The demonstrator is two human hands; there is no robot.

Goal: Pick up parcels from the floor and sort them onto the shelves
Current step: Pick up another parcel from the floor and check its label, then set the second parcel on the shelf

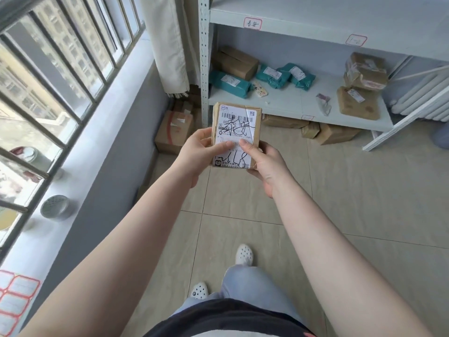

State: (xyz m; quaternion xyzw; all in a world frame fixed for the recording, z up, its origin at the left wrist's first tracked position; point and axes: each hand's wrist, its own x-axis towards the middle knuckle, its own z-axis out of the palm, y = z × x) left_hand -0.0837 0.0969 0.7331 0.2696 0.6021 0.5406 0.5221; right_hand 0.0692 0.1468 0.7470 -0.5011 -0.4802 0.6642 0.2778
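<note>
I hold a small brown parcel [237, 122] with a white shipping label and black handwriting, face up in front of me. My left hand [198, 152] grips its left lower edge and my right hand [263, 164] grips its right lower edge, both thumbs on the label. Beyond it stands a white metal shelf unit [279, 107]. Its lower shelf carries a brown box [237, 62], three teal bags [230, 82], and brown parcels [358, 102] at the right. More cardboard parcels [332, 133] lie on the floor under the shelf.
A barred window and a grey sill [80, 166] with a round tin [56, 206] run along the left. A cardboard box [173, 128] sits in the corner below a curtain [167, 42]. A white radiator [422, 93] is at right. Beige floor tiles lie ahead of my feet.
</note>
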